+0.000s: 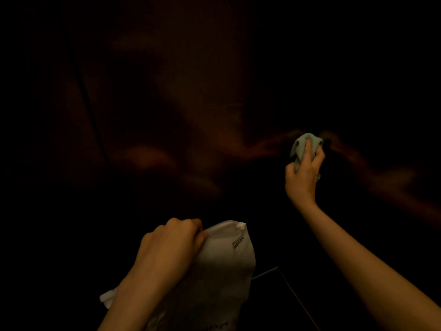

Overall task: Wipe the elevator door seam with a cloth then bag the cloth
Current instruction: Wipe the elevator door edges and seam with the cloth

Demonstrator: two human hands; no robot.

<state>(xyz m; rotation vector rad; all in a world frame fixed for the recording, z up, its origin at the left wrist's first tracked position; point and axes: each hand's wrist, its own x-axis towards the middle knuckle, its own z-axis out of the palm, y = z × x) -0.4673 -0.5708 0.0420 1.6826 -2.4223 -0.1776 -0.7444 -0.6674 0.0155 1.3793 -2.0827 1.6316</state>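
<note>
Gripped in the right hand [304,174], the cloth [304,145] is pressed against the dark door; the bag [222,266] is clutched by the left hand [168,244], bagging outstanding.

Very dark shot. Your right hand [304,172] is raised with the arm stretched forward, fingers closed around a crumpled pale green cloth [302,145], held against a dark reflective door panel [191,91]. A thin dark seam [88,101] runs down the panel far to the left, well apart from the cloth. Your left hand [167,244] sits low, pinching the top edge of a white bag [222,266] printed with "FASHION". Floor lines faintly visible below.
</note>
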